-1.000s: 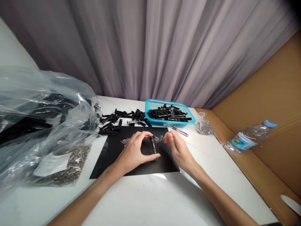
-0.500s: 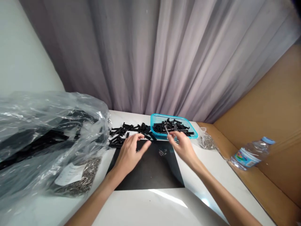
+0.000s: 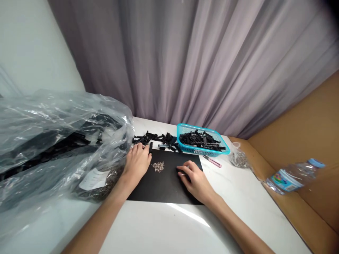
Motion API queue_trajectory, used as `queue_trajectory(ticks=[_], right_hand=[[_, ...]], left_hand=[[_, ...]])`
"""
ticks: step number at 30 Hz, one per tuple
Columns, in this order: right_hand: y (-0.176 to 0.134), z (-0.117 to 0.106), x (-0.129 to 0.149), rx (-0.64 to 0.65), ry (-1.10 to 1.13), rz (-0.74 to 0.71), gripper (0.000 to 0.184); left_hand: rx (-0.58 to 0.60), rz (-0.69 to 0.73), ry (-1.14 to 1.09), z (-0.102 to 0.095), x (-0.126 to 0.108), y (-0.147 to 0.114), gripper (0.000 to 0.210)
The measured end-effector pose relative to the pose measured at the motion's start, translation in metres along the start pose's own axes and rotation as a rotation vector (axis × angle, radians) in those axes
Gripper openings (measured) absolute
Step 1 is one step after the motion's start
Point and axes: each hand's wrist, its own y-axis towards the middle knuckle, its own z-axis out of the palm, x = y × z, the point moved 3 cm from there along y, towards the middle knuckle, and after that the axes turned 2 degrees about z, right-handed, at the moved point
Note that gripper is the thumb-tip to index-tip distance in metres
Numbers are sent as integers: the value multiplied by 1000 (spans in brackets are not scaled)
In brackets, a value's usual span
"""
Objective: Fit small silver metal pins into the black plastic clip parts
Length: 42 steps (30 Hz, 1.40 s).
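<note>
My left hand (image 3: 137, 160) reaches over the back left of a black mat (image 3: 159, 190), fingers curled down onto loose black plastic parts (image 3: 152, 135). Its fingertips are partly hidden; they appear closed around one part. Above the right side of the mat is my right hand (image 3: 194, 178), with thumb and forefinger brought close together. A thin shiny piece of metal shows at those fingertips, too small to tell its kind. Between the hands lies a little heap of small shiny metal pieces (image 3: 158, 167).
A blue basket (image 3: 225, 151) full of black parts stands behind the mat. In front of it lies a pink-handled tool (image 3: 214, 162). A bag of metal pieces (image 3: 240, 159) and a water bottle (image 3: 288, 178) are at right. Clear plastic bags (image 3: 63, 106) cover the left side.
My right hand has left the basket's front edge, where it held a thin greyish piece, and come down over the mat. My left hand has moved left onto the black parts, uncovering the metal heap.
</note>
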Motion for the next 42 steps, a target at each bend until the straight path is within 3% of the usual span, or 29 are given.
queue_trajectory(ticks=[4,8,19,26,30,37,42], right_hand=[[8,4,27,85,-39,-110,42],[12,6,44,147,-108,-200,46],[10,10,40,102,-85,-153,33],[7,14,30,15,-108,-59,33],[4,11,33,58,-111,-86,41],[4,11,33,97,-113,-96,41],[4,9,30,14,-38,-63,36]], left_hand=[[31,5,-20,1,-1,1,23],[27,12,-55,1,-4,2,19],[-28,-16,-203,-4,-7,6,11],[-36,-81,-380,9,-2,10,2],[-52,-124,-523,18,-1,12,2],[-183,-176,-758,21,0,17,11],[-321,-159,-874,13,-6,16,14]])
